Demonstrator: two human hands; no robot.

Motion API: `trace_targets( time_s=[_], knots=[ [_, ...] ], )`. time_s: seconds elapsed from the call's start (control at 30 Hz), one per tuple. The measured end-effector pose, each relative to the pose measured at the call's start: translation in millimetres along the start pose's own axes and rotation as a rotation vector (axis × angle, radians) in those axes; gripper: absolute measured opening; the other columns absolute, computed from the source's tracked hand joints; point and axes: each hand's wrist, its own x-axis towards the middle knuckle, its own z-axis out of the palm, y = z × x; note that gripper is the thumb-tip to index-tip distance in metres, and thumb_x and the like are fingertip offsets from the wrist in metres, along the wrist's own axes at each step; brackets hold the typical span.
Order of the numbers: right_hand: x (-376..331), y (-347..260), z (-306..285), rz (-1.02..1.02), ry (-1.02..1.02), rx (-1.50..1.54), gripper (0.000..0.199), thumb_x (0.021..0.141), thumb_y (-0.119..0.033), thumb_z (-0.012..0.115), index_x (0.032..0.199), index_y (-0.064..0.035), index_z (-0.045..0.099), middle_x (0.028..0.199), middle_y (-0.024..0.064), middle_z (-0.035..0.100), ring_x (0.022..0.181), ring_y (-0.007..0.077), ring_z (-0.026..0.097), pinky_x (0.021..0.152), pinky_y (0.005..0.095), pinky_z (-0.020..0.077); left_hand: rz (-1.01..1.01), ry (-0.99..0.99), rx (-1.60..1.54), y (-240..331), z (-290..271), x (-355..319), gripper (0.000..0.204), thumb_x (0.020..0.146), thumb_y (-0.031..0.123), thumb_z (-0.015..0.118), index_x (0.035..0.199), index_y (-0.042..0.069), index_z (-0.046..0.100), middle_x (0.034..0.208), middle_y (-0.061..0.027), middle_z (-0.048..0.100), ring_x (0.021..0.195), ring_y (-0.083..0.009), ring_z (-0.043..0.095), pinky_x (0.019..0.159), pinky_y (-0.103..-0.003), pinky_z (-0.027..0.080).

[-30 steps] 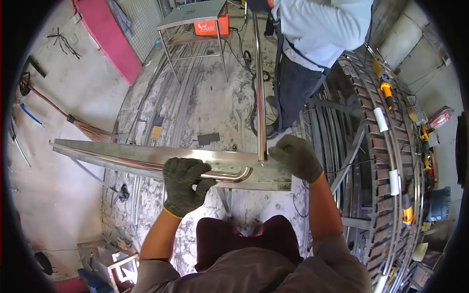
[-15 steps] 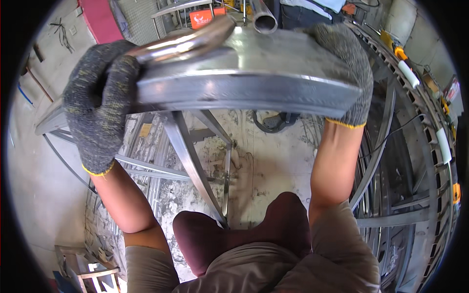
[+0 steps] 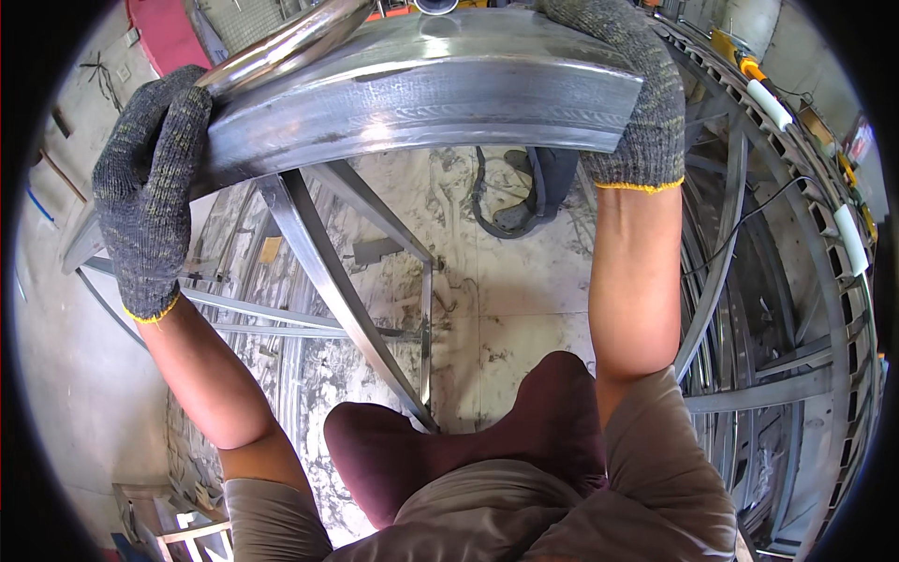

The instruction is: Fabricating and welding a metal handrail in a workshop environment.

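Here's the polished pipe (image 3: 286,47) on the left of the steel desk (image 3: 412,108), its long axis slanting from the left hand (image 3: 145,197), the nearer one, toward the desk's far side. Left fingers curl at the pipe's near end; can't tell what they pinch. The right hand (image 3: 646,112) wraps the desk's right end, fingertips hidden. No writing reads on either.

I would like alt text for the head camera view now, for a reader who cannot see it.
A person's left hand in a dark grey knitted glove holds a shiny round metal tube by a broad grey metal beam, while the right hand, gloved alike, is at the beam's right end. Below are angled grey metal legs and a stained pale floor.
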Motion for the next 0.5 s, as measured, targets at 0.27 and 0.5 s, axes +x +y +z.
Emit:
trace_targets(
  time_s=[0.27,0.5],
  knots=[
    [3,-18,26,-0.319,-0.063,-1.142,0.022,0.094,-0.004,0.064,0.115,-0.0006,0.069,0.109,0.0115,0.071,0.101,0.0222,0.07,0.091,0.0335,0.0584,-0.029,-0.025,0.035,2,-3,2,0.029,0.101,0.014,0.071,0.125,-0.003,0.073,0.118,-0.01,0.073,0.107,-0.0171,0.067,0.099,-0.031,0.052],
    [4,-9,16,-0.164,-0.001,-0.665,0.025,0.094,-0.002,0.062,0.117,-0.001,0.07,0.109,0.0121,0.072,0.106,0.0231,0.07,0.094,0.0354,0.0573,-0.003,-0.022,0.033,-2,-3,3,0.028,0.102,0.014,0.07,0.124,-0.003,0.074,0.118,-0.01,0.073,0.107,-0.0174,0.067,0.099,-0.031,0.052]
  ],
)
